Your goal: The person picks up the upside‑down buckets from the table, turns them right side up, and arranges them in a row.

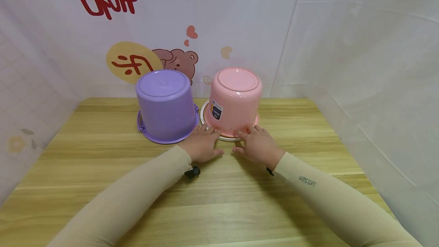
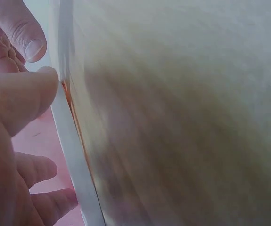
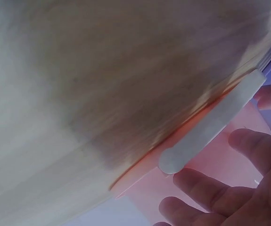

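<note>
A pink bucket point(image 1: 236, 104) stands upside down on the wooden table, a dark label on its side. Its white handle point(image 3: 215, 123) lies along the rim at the front and left. My left hand point(image 1: 202, 145) is at the bucket's front left, fingers extended over the rim and handle. At the front right is my right hand point(image 1: 259, 146), its fingers spread and reaching to the rim. Both wrist views show fingertips beside the white handle point(image 2: 81, 165); firm contact is hard to judge. Neither hand curls round anything.
An upside-down purple bucket point(image 1: 166, 106) stands just left of the pink one, close to my left hand. White printed sheeting point(image 1: 247, 18) hangs behind the table point(image 1: 219, 209) and along both sides. A black device point(image 1: 193, 172) shows under my left wrist.
</note>
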`<action>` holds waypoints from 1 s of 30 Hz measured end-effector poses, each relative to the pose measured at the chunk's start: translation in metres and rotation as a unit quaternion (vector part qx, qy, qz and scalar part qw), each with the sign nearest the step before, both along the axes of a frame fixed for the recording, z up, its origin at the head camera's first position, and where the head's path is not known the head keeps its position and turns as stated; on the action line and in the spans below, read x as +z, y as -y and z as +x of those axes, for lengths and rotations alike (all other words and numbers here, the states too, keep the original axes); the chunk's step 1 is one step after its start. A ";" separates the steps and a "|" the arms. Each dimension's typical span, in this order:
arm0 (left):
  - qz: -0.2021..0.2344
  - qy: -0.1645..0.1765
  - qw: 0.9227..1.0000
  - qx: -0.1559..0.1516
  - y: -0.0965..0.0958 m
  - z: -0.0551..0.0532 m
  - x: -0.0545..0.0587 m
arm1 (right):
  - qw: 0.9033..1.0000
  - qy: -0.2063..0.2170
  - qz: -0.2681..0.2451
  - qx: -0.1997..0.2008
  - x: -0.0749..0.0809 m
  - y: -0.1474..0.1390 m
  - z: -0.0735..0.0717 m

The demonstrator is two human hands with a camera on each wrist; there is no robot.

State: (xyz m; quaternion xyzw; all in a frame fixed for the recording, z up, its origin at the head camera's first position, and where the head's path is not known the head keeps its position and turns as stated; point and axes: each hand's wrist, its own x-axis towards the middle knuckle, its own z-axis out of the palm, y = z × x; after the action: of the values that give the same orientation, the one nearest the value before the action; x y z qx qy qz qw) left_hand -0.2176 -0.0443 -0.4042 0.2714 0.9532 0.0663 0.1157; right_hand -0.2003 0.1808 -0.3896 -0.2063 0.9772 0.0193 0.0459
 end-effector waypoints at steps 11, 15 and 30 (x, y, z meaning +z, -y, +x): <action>-0.005 0.001 1.000 0.006 -0.003 -0.003 -0.004 | 1.000 -0.001 0.009 0.005 -0.007 -0.001 -0.003; -0.014 -0.004 1.000 0.005 -0.004 -0.005 -0.005 | 1.000 0.001 0.006 0.005 -0.006 -0.001 -0.004; -0.032 -0.041 0.999 0.009 -0.012 -0.012 0.000 | 0.998 -0.051 0.007 0.040 -0.005 -0.002 -0.011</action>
State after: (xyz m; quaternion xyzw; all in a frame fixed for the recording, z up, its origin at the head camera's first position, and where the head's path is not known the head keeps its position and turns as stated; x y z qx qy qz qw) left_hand -0.2292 -0.0325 -0.4043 0.2612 0.9612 0.0256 0.0846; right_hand -0.2113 0.1828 -0.3948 -0.2436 0.9691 0.0383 -0.0037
